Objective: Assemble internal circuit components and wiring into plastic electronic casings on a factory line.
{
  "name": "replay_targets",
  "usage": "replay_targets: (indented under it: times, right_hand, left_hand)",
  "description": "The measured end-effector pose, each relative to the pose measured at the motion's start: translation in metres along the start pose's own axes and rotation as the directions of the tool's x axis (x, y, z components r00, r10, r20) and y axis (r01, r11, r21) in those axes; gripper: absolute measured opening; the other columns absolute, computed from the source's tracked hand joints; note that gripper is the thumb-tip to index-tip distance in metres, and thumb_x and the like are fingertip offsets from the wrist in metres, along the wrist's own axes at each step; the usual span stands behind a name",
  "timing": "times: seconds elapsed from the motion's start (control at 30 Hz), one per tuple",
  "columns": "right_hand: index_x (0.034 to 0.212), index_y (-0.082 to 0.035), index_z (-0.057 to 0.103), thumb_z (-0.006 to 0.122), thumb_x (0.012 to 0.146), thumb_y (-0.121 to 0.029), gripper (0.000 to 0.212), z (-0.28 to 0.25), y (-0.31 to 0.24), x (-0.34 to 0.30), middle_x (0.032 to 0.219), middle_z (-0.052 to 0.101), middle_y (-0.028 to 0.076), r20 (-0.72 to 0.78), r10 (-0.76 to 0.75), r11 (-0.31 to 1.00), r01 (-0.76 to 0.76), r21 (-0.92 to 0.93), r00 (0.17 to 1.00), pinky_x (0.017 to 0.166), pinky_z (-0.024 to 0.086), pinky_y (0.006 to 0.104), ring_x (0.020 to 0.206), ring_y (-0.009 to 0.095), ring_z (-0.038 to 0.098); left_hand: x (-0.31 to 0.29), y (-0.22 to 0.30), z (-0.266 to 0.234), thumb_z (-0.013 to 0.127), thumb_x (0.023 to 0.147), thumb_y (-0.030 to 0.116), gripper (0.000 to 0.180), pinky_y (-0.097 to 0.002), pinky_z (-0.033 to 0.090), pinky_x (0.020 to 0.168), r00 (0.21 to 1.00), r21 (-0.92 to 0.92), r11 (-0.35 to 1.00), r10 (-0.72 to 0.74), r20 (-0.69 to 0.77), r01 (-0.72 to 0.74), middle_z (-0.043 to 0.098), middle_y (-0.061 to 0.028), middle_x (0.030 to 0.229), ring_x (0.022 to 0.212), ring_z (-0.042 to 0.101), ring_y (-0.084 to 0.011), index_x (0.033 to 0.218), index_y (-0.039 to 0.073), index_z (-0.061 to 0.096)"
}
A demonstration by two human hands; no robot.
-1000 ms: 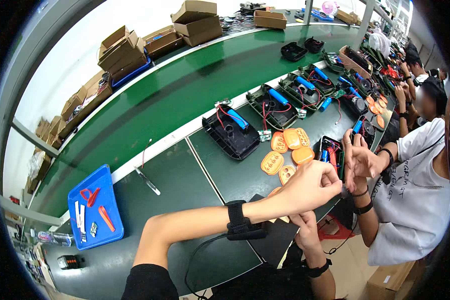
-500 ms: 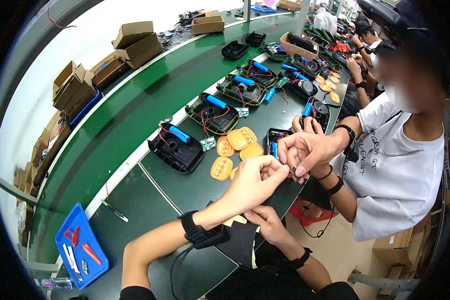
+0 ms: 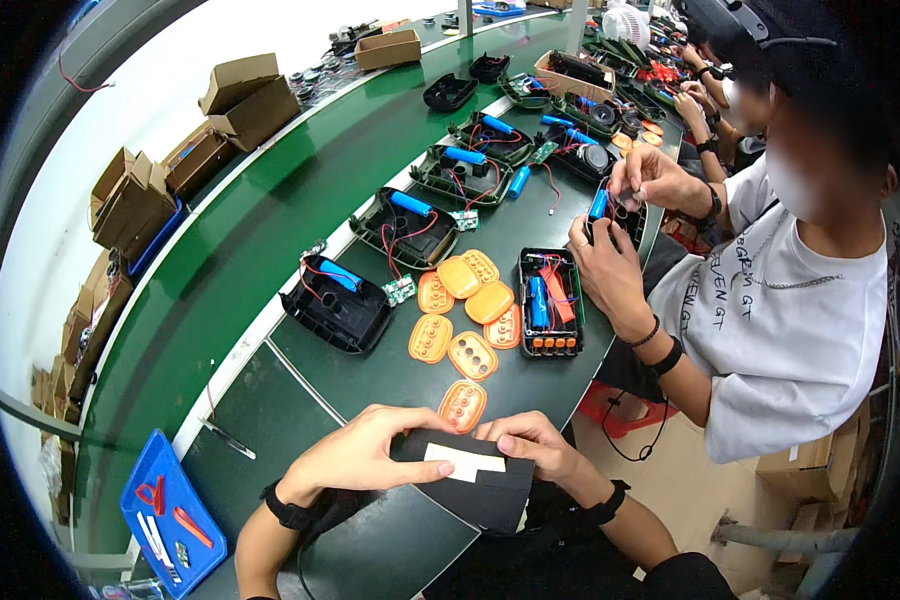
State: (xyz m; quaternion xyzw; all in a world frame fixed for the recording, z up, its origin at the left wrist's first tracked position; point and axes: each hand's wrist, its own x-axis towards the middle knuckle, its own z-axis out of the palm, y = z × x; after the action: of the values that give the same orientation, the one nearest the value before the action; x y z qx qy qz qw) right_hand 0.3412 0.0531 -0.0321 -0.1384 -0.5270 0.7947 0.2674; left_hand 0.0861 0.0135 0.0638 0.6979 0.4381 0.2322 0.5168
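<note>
My left hand [image 3: 365,455] and my right hand [image 3: 530,445] both rest on a flat black plastic cover [image 3: 485,490] with a white label [image 3: 465,462], at the near edge of the green workbench [image 3: 270,230]. Left fingers press the label's left end; right fingers hold the cover's top right edge. Just beyond lies an orange rubber keypad [image 3: 462,405], with several more orange keypads [image 3: 465,300] farther out. An open black housing [image 3: 335,300] holding a blue battery cell sits to the left of them.
A co-worker in a white shirt [image 3: 800,320] sits at my right, hands [image 3: 610,270] over another open black housing [image 3: 550,302]. More open housings [image 3: 405,225] line the bench. A blue tray [image 3: 170,515] with red tools is at lower left. Cardboard boxes [image 3: 240,95] stand along the far side.
My hands came down from mid-air in front of me to the bench edge and now hold the black cover. The view swung toward the co-worker.
</note>
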Motion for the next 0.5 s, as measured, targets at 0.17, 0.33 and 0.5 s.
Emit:
replay_targets:
  times: [0.17,0.33,0.5]
  right_hand:
    - [0.119,0.006,0.059,0.052,0.104,-0.037,0.046,0.007,-0.009,0.011,0.110,0.065,0.014,-0.009,0.079,0.928,-0.071,0.366,0.997,0.090,0.048,0.0317,0.103,0.019,0.062]
    - [0.134,0.002,0.052,0.060,0.100,-0.019,0.041,0.007,-0.008,0.016,0.112,0.063,0.004,-0.023,0.090,0.994,-0.088,0.070,0.996,0.085,0.046,0.0233,0.099,0.008,0.057]
    - [0.146,0.001,0.043,0.058,0.102,-0.018,0.050,0.013,-0.014,0.030,0.099,0.057,-0.001,-0.081,0.084,0.996,-0.084,0.008,0.993,0.078,0.043,0.0228,0.087,0.004,0.050]
  left_hand:
    - [-0.023,-0.020,0.010,0.075,0.090,0.012,0.018,-0.0229,0.050,0.069,0.972,-0.429,0.884,-0.230,-0.053,0.186,0.069,-0.0017,0.090,0.081,0.062,-0.0059,0.100,0.000,0.067]
    - [-0.022,-0.056,0.022,0.072,0.092,0.009,0.011,-0.0205,0.049,0.066,0.888,-0.716,0.696,-0.360,-0.287,0.051,0.067,-0.0020,0.087,0.075,0.061,-0.0055,0.093,0.001,0.064]
    - [-0.022,-0.064,0.024,0.069,0.094,0.011,0.012,-0.0212,0.050,0.067,0.847,-0.748,0.658,-0.345,-0.403,-0.087,0.068,-0.0028,0.085,0.072,0.061,-0.0058,0.095,0.002,0.061]
